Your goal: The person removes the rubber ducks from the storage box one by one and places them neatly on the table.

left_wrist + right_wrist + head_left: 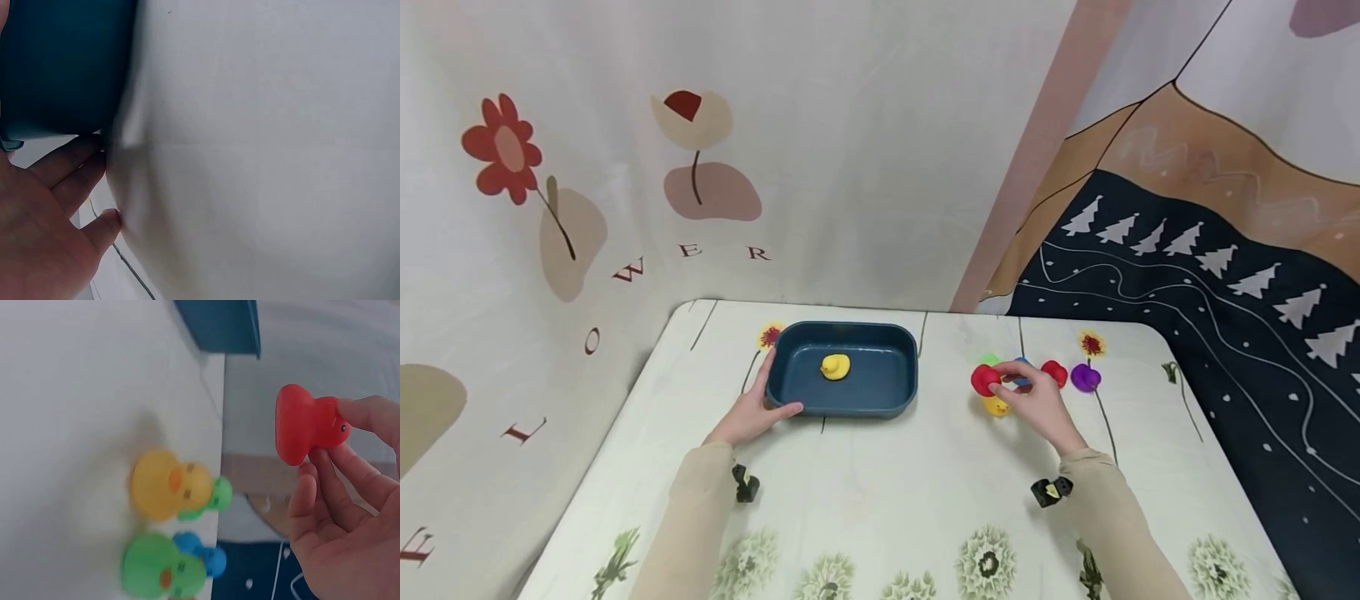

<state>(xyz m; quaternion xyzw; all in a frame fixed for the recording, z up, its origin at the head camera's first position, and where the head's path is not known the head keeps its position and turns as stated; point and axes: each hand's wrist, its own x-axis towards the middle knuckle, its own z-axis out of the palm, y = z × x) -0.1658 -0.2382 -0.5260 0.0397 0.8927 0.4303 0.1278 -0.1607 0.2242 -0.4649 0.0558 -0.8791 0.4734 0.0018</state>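
My right hand [1037,404] pinches a red rubber duck [297,425] by its head between thumb and fingers; the duck is raised above the table. Below it in the head view is a yellow-orange duck [996,406]. A green duck [990,359] and a blue duck [1022,381] are partly covered by the red duck and the hand. At the left end of a dark blue rectangular dish [880,400], my left hand [752,414] rests with straight fingers along the side and the thumb at the front. Inside the dish sits a yellow duck [836,367].
Right of the right hand stand another red duck [1055,372] and a purple duck [1086,377]. A second green duck [159,565] shows in the right wrist view. The flower-printed cloth [880,483] covers the table, with a printed curtain [865,167] behind.
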